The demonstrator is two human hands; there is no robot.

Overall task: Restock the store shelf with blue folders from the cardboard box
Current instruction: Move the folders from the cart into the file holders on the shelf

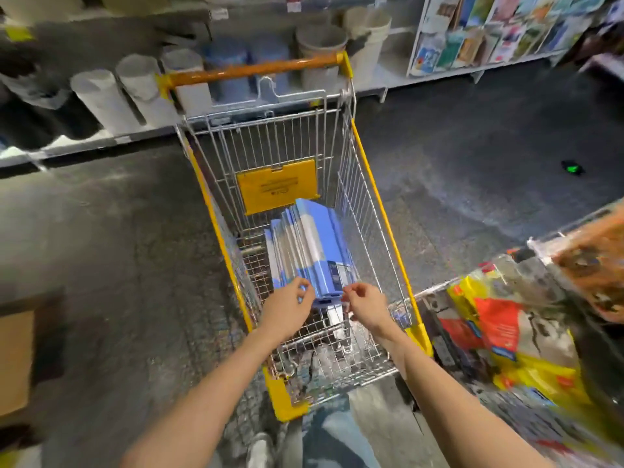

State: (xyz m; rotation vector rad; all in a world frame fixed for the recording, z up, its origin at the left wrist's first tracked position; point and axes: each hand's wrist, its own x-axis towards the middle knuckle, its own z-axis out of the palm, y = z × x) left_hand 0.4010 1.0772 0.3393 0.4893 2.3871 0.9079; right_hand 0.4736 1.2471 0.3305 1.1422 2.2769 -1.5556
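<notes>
Inside a wire shopping cart (pixel 383 211) with yellow trim and an orange handle (pixel 256 70), we see one load: a fanned stack of blue folders (pixel 314 244) lying lengthwise on the basket floor, its far end near a yellow plastic flap (pixel 277 185). The covers are mid-blue with a paler band across the middle, and the top one has a small dark printed label near its near end. Both our hands reach over the cart's front. The left hand (pixel 288 307) curls its fingers at the stack's near edge. The right hand (pixel 366 304) brings thumb and forefinger close together just beside the near corner. We cannot tell whether either hand has a grip. A cardboard box (pixel 15 363) sits at the far left on the dark floor (pixel 118 231), its inside out of view. White buckets (pixel 322 42) line the shelf (pixel 84 143) beyond the cart. Yellow and red packets (pixel 506 332) fill a display to the right.
</notes>
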